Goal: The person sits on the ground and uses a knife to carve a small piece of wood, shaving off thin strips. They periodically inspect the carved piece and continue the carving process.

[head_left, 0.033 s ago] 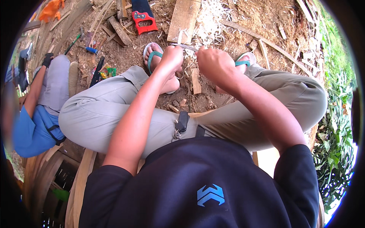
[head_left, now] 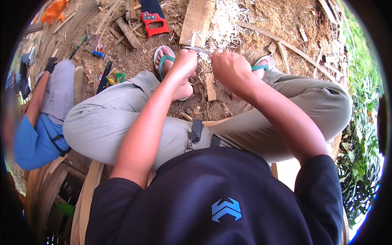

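Observation:
My right hand [head_left: 231, 68] is closed around a handle hidden in the fist. A thin grey knife blade [head_left: 201, 50] runs from it leftward to my left hand. My left hand [head_left: 184, 65] is closed too, and a narrow pale wood strip [head_left: 193, 40] sticks up just beyond its knuckles, against the blade. How much of the strip lies inside the fist is hidden. Beyond both hands lies a flat wooden board [head_left: 198, 20], with a heap of pale shavings [head_left: 226, 24] along its right side.
A red-handled saw [head_left: 155, 25] lies beyond my left foot. Wood offcuts [head_left: 127, 33] and a blue-handled tool [head_left: 98, 54] are scattered leftward. Another person in a blue shirt [head_left: 38, 141] sits at the left. A long curved slat [head_left: 286, 45] lies at right, with green plants [head_left: 359, 151] beyond.

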`<state>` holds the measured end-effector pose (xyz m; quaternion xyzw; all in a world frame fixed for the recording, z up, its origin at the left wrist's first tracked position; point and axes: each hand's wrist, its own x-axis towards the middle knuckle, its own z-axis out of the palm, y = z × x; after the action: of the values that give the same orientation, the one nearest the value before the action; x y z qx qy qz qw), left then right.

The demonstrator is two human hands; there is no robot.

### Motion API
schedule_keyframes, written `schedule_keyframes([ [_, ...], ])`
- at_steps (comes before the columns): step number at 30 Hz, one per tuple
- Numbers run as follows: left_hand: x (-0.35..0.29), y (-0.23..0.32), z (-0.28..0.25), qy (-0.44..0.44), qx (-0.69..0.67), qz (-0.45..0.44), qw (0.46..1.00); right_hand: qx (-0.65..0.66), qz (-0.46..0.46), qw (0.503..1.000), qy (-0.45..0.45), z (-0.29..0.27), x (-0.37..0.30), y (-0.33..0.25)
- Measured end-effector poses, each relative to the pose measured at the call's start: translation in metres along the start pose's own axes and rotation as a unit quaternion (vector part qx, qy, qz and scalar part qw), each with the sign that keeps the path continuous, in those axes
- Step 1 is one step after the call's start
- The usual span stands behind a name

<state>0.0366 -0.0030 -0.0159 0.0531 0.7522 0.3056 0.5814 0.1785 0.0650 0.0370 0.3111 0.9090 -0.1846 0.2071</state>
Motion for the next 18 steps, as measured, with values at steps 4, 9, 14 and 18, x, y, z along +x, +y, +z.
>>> schedule_keyframes([
  [4, -0.006, 0.004, 0.004, 0.018, 0.012, 0.007, 1.000, -0.023, 0.028, 0.999, 0.004, 0.007, 0.008, -0.008],
  [9, -0.006, -0.004, 0.013, -0.040, 0.030, 0.001, 0.999, -0.028, 0.039, 0.999, -0.018, 0.035, 0.046, 0.026],
  [14, -0.001, -0.003, 0.004, -0.035, -0.023, -0.017, 0.999, 0.032, -0.007, 0.999, 0.023, 0.012, 0.028, 0.010],
  [18, -0.012, 0.003, 0.009, -0.009, -0.026, -0.023, 0.999, 0.004, -0.083, 0.995, 0.046, 0.000, -0.002, 0.003],
])
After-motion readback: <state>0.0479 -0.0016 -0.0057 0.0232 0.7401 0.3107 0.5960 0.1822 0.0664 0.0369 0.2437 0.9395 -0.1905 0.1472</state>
